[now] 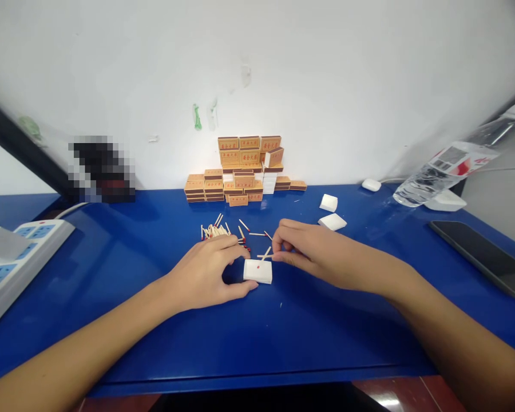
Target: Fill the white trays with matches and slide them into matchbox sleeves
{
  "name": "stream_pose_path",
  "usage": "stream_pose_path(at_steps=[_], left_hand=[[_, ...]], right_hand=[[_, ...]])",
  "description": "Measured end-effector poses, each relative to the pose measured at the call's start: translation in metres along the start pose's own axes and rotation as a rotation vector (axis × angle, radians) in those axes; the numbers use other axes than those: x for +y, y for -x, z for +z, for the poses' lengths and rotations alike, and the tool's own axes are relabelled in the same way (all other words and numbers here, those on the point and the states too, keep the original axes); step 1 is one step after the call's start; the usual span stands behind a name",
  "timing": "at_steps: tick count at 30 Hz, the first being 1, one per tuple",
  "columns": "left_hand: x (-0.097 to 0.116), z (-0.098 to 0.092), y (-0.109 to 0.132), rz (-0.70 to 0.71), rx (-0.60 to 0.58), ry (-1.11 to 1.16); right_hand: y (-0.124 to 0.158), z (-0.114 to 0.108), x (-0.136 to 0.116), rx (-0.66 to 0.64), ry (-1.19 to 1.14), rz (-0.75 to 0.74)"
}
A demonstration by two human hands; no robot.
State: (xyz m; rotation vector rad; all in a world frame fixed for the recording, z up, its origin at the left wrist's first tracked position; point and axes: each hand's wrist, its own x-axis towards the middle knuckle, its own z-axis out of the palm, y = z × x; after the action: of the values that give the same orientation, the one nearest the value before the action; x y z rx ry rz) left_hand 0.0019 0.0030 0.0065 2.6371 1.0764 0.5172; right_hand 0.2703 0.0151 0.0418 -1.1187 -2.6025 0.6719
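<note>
My left hand [210,269] curls around the left end of a small white matchbox tray [262,278], its thumb along the near edge and the index finger at the far corner. A red match head shows at the tray's middle. From the right, my right hand [309,249] pinches a matchstick [265,256] between thumb and fingertips, just beyond the tray's far edge. Another matchstick [266,252] crosses it at an angle. Behind my left hand lies a heap of red-tipped matches [215,231], partly covered by the fingers. A few loose matches [256,234] are scattered to its right.
Stacked matchboxes [249,157] stand against the wall. White trays [328,202] and an earbud case [371,185] are at the back right. A tilted water bottle [433,177] and a phone [480,254] lie right; a power strip [34,252] sits left.
</note>
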Motion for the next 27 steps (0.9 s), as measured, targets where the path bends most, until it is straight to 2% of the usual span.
stream_pose_path(at_steps=[4,8,12,16,22,27], left_hand=[[0.002,-0.005,0.0,0.002,0.045,0.072],[0.002,-0.01,0.0,0.08,0.031,0.196],[-0.001,-0.009,-0.002,0.093,0.071,0.249],[-0.004,-0.005,-0.003,0.071,0.14,0.269],[0.0,-0.001,-0.007,-0.015,0.112,0.374],[0.006,0.003,-0.009,-0.115,0.153,0.464]], right_hand=[[-0.001,0.006,-0.007,-0.029,0.018,-0.036],[-0.002,0.008,-0.009,-0.041,0.021,-0.056],[-0.003,0.011,-0.009,-0.035,0.025,-0.079],[-0.002,0.013,-0.009,-0.008,0.038,-0.077],[-0.004,0.017,-0.013,-0.008,0.062,-0.06],[-0.005,0.022,-0.016,0.023,0.117,-0.108]])
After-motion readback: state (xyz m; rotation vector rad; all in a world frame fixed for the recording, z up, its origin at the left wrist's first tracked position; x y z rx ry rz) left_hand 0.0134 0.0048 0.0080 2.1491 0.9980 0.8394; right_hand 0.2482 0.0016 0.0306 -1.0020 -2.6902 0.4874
